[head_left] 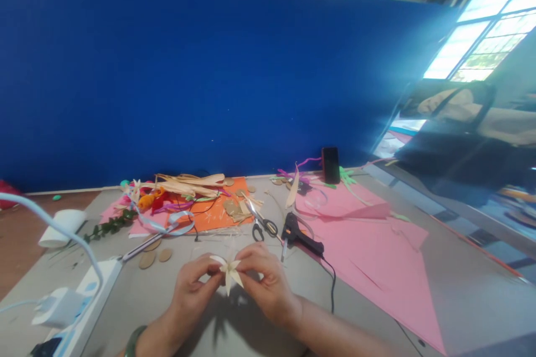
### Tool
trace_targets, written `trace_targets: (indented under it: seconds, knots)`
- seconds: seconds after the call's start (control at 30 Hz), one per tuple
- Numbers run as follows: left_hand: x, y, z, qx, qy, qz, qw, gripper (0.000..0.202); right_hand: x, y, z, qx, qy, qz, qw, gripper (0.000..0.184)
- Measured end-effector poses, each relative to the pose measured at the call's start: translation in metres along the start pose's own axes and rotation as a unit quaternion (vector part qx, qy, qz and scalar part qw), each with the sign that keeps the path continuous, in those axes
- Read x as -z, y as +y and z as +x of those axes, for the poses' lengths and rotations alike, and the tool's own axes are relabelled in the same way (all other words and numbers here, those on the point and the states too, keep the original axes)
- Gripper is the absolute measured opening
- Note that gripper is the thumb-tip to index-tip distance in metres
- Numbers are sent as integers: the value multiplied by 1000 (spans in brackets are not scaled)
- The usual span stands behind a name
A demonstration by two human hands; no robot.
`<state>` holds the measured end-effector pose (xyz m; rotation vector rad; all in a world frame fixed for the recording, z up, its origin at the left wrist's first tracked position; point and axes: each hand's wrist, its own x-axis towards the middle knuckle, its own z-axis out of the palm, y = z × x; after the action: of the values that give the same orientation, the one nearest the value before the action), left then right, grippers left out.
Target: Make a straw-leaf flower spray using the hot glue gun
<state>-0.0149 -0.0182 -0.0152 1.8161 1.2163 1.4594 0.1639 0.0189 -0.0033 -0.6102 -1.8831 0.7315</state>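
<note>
Here, both hands (pixel 268 285) pinch a pale, pointed-petalled flower (pixel 229 272) from opposite sides, above the grey table (pixel 307 279).

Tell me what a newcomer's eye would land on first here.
Probably the big blue panel, rising behind the table. Next, low in the centre, the pale star-shaped piece held between left grip and right grip; then the pink sheeting on the table's right side.

Power strip (pixel 92 304) partly beyond bottom edge, white marks (pixel 210 215) on orange paper (pixel 202 223) illegible.
</note>
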Motion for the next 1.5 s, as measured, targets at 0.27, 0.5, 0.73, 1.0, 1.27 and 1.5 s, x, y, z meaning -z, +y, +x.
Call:
trace_targets:
  seconds: [0.27,0.5,0.73,1.0,1.27,1.5]
  knots:
    - [-1,-2,0,9,-14,-8,1000,21,-2,5,-5,-23,1,9,1000,7]
    - [0,2,4,43,-37,-28,998,27,-6,8,-6,-64,20,86,994,5]
    - [1,0,5,53,-57,-33,996,32,-10,10,-6,-95,31,135,986,5]
    - [-4,0,2,-49,-2,27,998,26,-13,13,-9,-66,53,82,993,12]
    - [-5,0,-2,-99,-12,71,993,21,-15,14,-15,-45,65,32,996,16]
    - [-7,-8,-5,-95,-23,72,993,19,-16,15,-16,-49,70,35,996,17]
